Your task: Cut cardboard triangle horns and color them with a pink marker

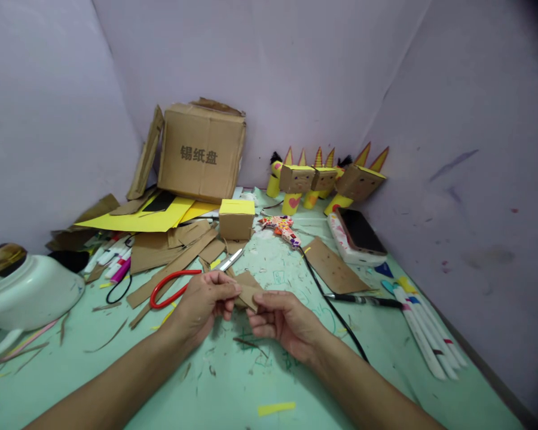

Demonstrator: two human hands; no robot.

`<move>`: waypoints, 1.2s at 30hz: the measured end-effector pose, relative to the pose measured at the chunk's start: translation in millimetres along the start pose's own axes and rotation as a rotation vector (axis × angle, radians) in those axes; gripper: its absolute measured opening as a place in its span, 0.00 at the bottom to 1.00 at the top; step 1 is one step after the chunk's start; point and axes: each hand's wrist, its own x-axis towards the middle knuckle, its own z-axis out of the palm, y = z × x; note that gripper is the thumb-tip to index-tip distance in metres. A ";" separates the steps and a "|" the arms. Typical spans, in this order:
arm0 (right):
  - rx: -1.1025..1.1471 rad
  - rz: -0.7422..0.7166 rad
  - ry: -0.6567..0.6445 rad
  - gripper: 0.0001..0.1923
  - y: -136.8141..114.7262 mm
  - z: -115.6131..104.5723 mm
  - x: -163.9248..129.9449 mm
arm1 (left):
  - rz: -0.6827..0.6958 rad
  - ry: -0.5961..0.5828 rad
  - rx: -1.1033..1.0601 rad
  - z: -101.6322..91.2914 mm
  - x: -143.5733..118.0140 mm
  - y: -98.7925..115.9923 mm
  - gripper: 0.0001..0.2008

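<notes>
Both my hands meet over the middle of the green table and pinch a small piece of brown cardboard between them. My left hand grips its left side with thumb and fingers. My right hand holds the lower right edge. Red-handled scissors lie on the table just behind my left hand, blades pointing to the right. A flat cardboard rectangle lies to the right of my hands.
A large cardboard box stands at the back over yellow paper and cardboard scraps. A small yellow-topped box, a patterned glue gun with black cord, several cardboard figures, a phone, markers and a white container surround.
</notes>
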 end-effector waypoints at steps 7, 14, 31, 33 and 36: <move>-0.057 -0.088 0.057 0.06 1.8 2.5 -0.9 | 0.022 0.002 0.015 -0.1 0.0 -1.5 0.11; -0.332 -0.373 0.155 0.09 5.4 1.9 -3.3 | 0.111 -0.072 0.103 -6.3 0.6 -1.0 0.11; -1.202 -1.308 -0.032 0.09 4.7 -8.8 -15.9 | 1.024 -0.300 0.911 -15.9 -16.1 12.1 0.04; -1.167 -1.287 -0.037 0.09 4.3 -6.9 -17.1 | 1.046 -0.299 0.923 -17.0 -15.7 11.3 0.03; -1.111 -1.252 -0.053 0.09 3.8 -3.6 -18.5 | 1.036 -0.300 0.929 -17.4 -15.6 11.3 0.04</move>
